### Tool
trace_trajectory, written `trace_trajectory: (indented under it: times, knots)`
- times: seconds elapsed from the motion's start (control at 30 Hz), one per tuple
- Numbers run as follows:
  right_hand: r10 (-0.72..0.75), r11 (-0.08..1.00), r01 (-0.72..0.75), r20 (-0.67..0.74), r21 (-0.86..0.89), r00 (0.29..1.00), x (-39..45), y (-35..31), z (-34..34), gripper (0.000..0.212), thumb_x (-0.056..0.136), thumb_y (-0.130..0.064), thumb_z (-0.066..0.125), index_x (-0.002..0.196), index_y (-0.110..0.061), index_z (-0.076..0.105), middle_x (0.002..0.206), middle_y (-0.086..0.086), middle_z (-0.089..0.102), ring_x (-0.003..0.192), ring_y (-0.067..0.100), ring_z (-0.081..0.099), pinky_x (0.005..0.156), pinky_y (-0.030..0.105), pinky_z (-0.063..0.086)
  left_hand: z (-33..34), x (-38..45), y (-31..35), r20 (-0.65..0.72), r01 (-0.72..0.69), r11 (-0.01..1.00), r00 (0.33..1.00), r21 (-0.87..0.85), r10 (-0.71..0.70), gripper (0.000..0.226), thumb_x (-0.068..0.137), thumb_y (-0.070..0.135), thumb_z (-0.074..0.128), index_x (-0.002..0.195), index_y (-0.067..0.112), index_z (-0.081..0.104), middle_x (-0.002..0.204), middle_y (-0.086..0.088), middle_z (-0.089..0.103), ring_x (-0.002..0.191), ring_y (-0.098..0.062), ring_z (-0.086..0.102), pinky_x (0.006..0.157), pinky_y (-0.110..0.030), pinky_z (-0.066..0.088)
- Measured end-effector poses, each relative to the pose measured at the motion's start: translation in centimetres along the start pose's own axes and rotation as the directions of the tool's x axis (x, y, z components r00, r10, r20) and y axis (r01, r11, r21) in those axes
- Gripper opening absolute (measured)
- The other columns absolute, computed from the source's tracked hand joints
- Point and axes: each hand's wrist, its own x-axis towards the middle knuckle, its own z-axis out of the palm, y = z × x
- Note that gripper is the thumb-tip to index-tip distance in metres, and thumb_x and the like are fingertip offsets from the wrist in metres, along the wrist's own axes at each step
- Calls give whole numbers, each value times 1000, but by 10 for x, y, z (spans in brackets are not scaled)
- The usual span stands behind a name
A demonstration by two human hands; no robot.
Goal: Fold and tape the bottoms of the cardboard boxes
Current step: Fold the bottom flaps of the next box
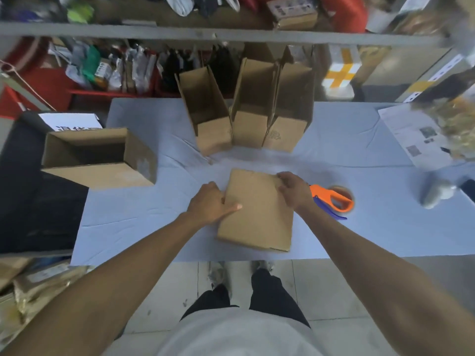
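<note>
Cardboard box, still flat, is lying on the table centre; left hand and right hand are gripping opposite edges. Step: opening it out. Next: squaring it, then folding flaps.

Quick tally from my end. I count five cardboard boxes total: one flattened box near the front edge of the table, three open boxes along the far edge, namely the left one, the middle one and the right one, and one bigger open box at the left edge. One tape dispenser, orange handle, just right of the flat box. One printed sheet at the far right corner. Two hands: left hand, right hand.
</note>
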Motion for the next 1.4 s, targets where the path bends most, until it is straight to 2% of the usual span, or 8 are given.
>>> trace_trajectory:
  times: [0.07,0.2,0.3,0.53,0.73,0.83,1.0,1.4]
  knots:
    - [-76,991,82,61,-107,995,13,-1,-8,38,90,-3,55,126,-11,61,128,10,62,120,28,56,105,38,40,8,-8,9,-5,49,999,999,-5,-49,62,69,77,63,68,17,47,106,-10,51,101,-29,53,70,-37,48]
    - [-202,956,232,172,-177,964,16,-3,-22,39,89,0,57,127,-9,61,126,14,60,119,31,55,103,33,38,5,-5,37,-143,30,996,990,81,-18,103,63,66,76,144,21,31,153,-12,15,139,-31,19,109,-44,33]
    - [-262,925,323,275,-202,925,17,0,-28,41,86,-11,58,127,-11,62,125,16,57,118,32,51,98,33,38,3,9,61,-53,-107,987,992,117,114,100,71,59,75,150,23,26,154,-8,27,140,-29,23,112,-40,30]
    - [-369,797,490,357,-355,858,21,7,-43,21,79,-38,49,87,-25,63,73,-18,31,88,25,43,68,24,24,26,13,90,-70,-13,998,997,56,17,83,66,62,75,134,28,42,132,-4,44,119,-27,39,95,-39,41]
    - [-366,830,459,312,-317,877,26,8,-44,29,78,-46,62,67,-39,36,74,-14,33,80,23,40,61,27,24,31,20,96,-252,-58,998,966,23,62,73,69,63,73,124,19,55,128,-3,46,121,-24,40,102,-31,32]
    - [-329,845,422,302,-328,895,34,1,-50,19,86,-41,66,97,-25,67,89,0,49,88,26,47,73,30,34,22,31,104,-260,-100,993,959,55,111,61,74,62,69,113,15,57,114,-2,48,107,-22,45,89,-28,35]
    - [-378,778,513,383,-362,843,37,6,-54,29,92,-38,61,116,-22,65,90,-4,45,90,26,50,71,28,30,17,37,109,-185,-139,986,971,89,154,57,80,60,64,118,19,55,114,0,47,106,-20,43,81,-31,38]
    - [-11,998,30,287,-60,958,54,-15,-38,31,88,-18,65,62,-10,51,65,6,48,66,20,43,60,28,32,11,88,98,-67,152,917,980,-368,-190,21,81,25,66,65,12,63,78,0,68,80,-20,65,72,-38,55]
